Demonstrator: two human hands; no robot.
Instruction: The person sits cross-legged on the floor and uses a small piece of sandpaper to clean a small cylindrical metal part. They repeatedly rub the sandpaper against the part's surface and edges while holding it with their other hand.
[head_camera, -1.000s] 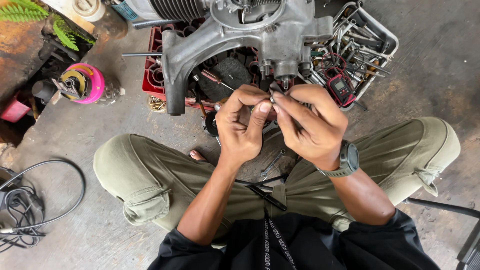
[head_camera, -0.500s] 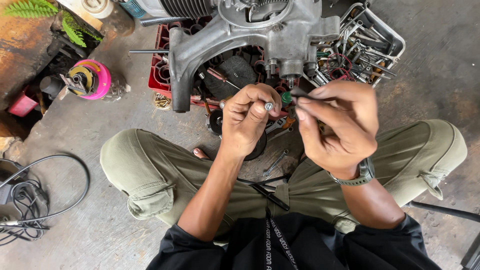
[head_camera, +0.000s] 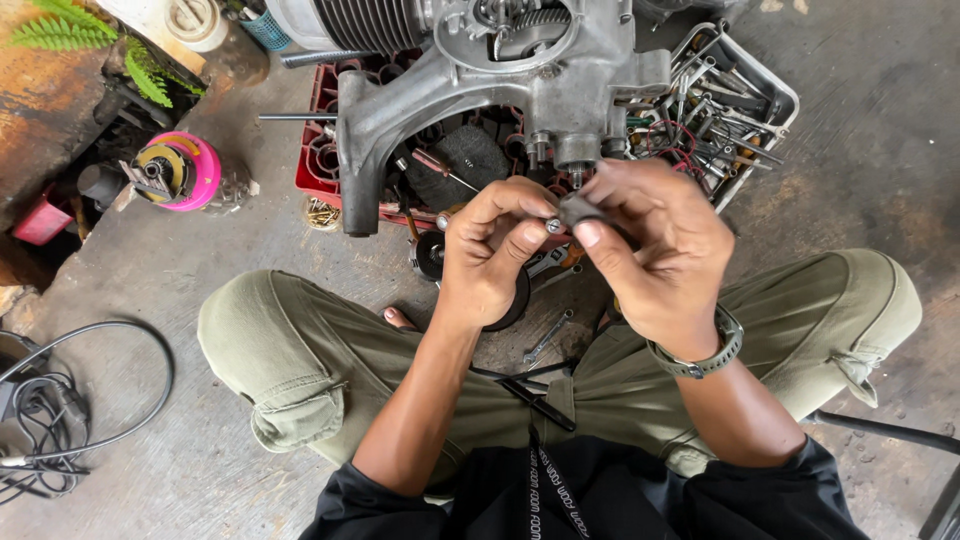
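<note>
I sit cross-legged on a concrete floor before a grey metal engine case (head_camera: 480, 90). My left hand (head_camera: 492, 255) pinches a small silver bolt (head_camera: 552, 226) between thumb and fingertips. My right hand (head_camera: 655, 250), with a watch on its wrist, holds a small dark rubber part (head_camera: 578, 208) against the bolt's tip. Both hands meet just below the engine's lower boss, above my lap.
A red crate (head_camera: 318, 165) sits under the engine. A white tray of wrenches and tools (head_camera: 735, 100) stands at the right. A pink spool (head_camera: 185, 170) and a fern lie to the left, black cables (head_camera: 60, 400) at lower left. A wrench (head_camera: 548, 335) lies between my legs.
My hands have drawn closer together, the right hand turning so the dark part meets the bolt. The view has shifted slightly nearer the engine.
</note>
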